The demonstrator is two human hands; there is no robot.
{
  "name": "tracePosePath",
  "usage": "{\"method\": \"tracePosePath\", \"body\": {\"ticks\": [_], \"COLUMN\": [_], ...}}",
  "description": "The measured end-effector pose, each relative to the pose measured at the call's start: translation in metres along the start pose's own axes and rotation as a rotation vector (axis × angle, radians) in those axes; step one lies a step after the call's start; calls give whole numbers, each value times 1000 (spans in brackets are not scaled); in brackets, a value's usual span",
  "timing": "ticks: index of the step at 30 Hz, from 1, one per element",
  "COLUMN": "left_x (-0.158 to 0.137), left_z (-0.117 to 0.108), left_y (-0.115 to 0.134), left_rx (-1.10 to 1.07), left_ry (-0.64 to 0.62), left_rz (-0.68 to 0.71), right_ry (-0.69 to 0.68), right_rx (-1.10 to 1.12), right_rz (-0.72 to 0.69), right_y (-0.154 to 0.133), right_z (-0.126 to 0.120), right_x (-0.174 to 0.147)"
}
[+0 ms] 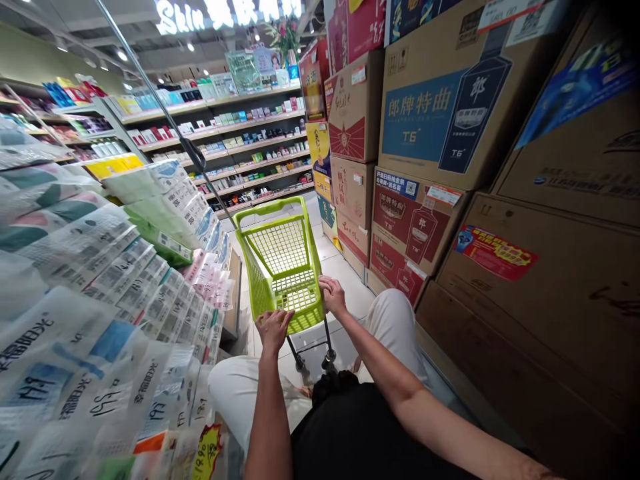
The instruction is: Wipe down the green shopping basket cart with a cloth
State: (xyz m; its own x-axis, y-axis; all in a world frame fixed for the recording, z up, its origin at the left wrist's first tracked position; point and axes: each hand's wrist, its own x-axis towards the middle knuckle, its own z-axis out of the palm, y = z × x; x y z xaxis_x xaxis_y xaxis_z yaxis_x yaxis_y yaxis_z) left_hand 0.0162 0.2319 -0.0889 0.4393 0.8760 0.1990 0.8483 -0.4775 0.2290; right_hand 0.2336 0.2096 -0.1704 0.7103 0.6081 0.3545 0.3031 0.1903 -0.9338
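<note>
In the head view a lime-green plastic shopping cart with a grid pattern stands in front of my knees. Its raised handle is at the far end, and dark metal legs with wheels show below. My left hand is closed over the near left corner of the rim, fingers hooked inward. On the near right side of the rim, my right hand is closed with its fingers curled over the edge. The undersides of both hands are hidden.
Packs of tissue paper are piled close on the left. Stacked liquor cartons line the right side. Shelves of boxed goods stand at the back beyond the white tiled floor. A thin pole slants across the upper left.
</note>
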Motion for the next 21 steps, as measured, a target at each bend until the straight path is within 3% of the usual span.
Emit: {"method": "tracePosePath", "body": {"ticks": [2, 8, 15, 19, 21], "left_x": [0, -1, 2, 3, 3], "left_z": [0, -2, -1, 0, -1], "left_y": [1, 4, 10, 13, 14], "left_rx": [2, 16, 70, 71, 69], "left_ry": [8, -10, -22, -28, -36], "left_rz": [-2, 4, 12, 5, 3], "right_ry": [-1, 0, -14, 114, 101], "right_rx": [-34, -83, -1, -72, -91], "right_rz": [-28, 68, -207, -111, -119], "right_y": [1, 7, -31, -24, -18], "right_z": [0, -8, -12, -12, -11], "right_x": [-4, -20, 7, -25, -36]}}
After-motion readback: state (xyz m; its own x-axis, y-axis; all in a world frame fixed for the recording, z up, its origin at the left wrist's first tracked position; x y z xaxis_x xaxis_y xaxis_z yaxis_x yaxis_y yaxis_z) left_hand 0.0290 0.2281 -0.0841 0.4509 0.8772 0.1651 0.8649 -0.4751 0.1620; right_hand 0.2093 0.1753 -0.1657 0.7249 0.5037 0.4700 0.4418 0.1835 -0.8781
